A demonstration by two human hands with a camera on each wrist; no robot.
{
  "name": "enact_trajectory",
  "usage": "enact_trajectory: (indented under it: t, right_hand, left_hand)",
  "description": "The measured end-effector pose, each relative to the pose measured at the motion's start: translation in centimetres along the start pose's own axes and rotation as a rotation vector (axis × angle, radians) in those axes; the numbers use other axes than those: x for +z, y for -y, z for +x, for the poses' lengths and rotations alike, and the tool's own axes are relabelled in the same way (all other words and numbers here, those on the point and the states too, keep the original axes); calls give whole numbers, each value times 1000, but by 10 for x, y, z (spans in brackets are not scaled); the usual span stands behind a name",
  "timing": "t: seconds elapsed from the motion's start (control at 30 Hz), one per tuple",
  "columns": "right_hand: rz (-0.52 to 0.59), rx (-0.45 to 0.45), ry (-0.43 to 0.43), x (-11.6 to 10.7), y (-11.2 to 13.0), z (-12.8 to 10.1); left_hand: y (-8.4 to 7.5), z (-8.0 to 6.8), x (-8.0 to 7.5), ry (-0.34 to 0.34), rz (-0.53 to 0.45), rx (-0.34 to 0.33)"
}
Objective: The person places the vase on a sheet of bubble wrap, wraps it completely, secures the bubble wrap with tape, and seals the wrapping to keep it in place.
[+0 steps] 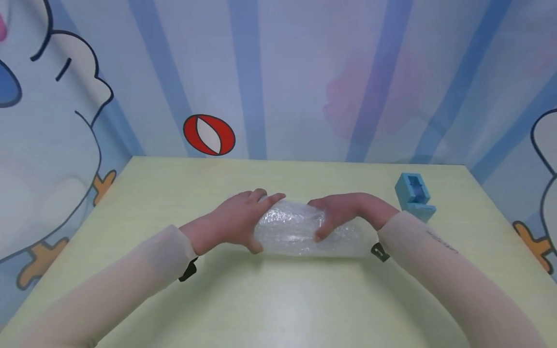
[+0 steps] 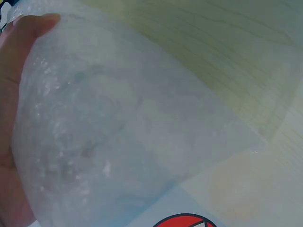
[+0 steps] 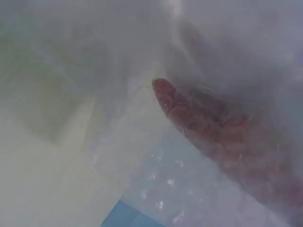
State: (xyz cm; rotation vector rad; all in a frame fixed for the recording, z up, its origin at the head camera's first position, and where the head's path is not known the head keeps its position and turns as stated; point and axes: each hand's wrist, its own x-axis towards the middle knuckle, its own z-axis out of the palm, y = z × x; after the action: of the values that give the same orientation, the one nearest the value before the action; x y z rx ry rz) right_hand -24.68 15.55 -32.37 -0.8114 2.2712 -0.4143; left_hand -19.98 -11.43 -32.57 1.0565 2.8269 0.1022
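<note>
Your pale green desk [image 1: 278, 299] carries a roll of bubble wrap [image 1: 300, 229] near its middle. Your left hand [image 1: 237, 220] and right hand [image 1: 337, 212] both curl around that roll. A small blue tape dispenser [image 1: 414, 195] sits toward the far right corner.

- Both arms wear long, thin, cream-coloured sleeves that end at the wrists.
- The left hand [image 1: 237, 220] and right hand [image 1: 344, 212] are bare.
- A small black tab sits under each cuff.
- The right sleeve carries a short line of dark lettering along the forearm.
</note>
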Motion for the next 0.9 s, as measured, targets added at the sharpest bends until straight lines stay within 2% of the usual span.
enact_trajectory:
  t: [0.1,0.23,0.4,0.5,0.6,0.73,0.9]
  right_hand:
    - [31,-4,30,-2,-1,0]
    - [62,32,45,-6,-4,2]
    - [90,125,14,-11,-6,4]
    - [52,154,-56,-12,-1,2]
    - [-59,138,-188,-5,9,-6]
    - [-216,127,-356,15,22,-22]
    - [-270,155,-458,39,24,-33]
  left_hand:
    - [2,1,-2,12,-19,13]
    - [7,7,-5,43,-49,26]
    - [10,13,-13,139,-98,-11]
    - [12,14,-16,189,-121,-45]
    - [14,16,-19,221,-133,-69]
    - [18,21,-18,246,-149,-85]
    - [23,28,-19,272,-219,-83]
